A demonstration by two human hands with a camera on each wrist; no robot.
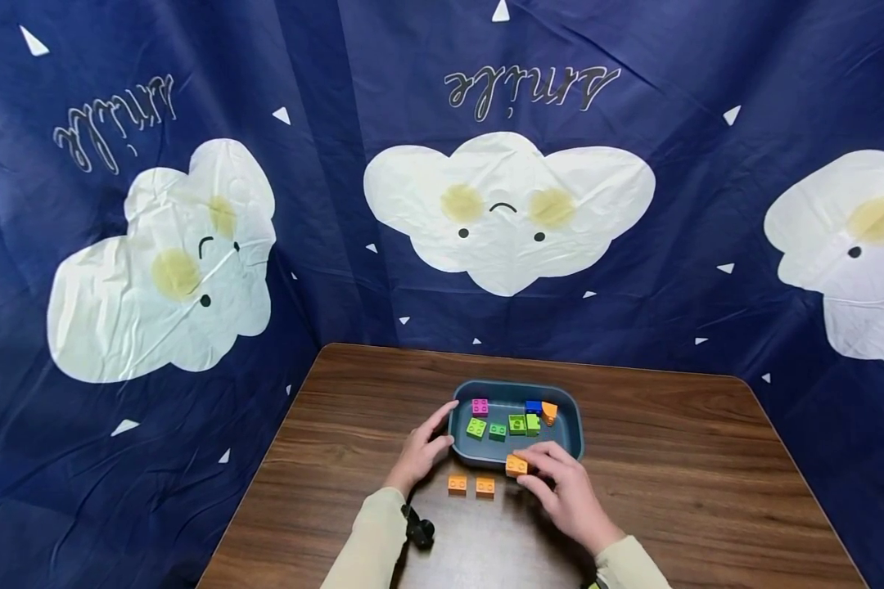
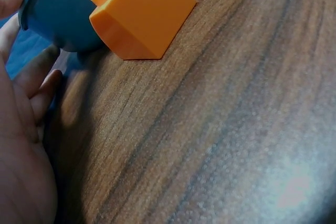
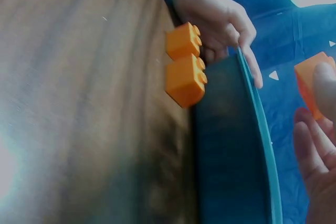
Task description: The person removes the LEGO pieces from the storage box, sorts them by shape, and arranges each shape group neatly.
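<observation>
My right hand [image 1: 569, 491] pinches an orange toy brick [image 1: 516, 465] between thumb and fingers, above the front rim of a blue-grey tray [image 1: 479, 462]. In the right wrist view the same brick [image 3: 307, 80] shows at the right edge, partly behind the thumb. My left hand [image 1: 417, 455] rests against the tray's left end, its index finger reaching out along the rim. Two more orange bricks stand side by side on the table in front of the tray, a left one [image 1: 457, 485] and a right one [image 1: 484, 487], studs up.
Inside the tray lie a pink brick [image 1: 480, 406], several green bricks [image 1: 498, 431], a blue brick [image 1: 534, 406] and an orange brick [image 1: 550, 413]. The wooden table [image 1: 678, 458] meets a dark blue curtain [image 1: 324, 245] with cloud prints at its back and sides.
</observation>
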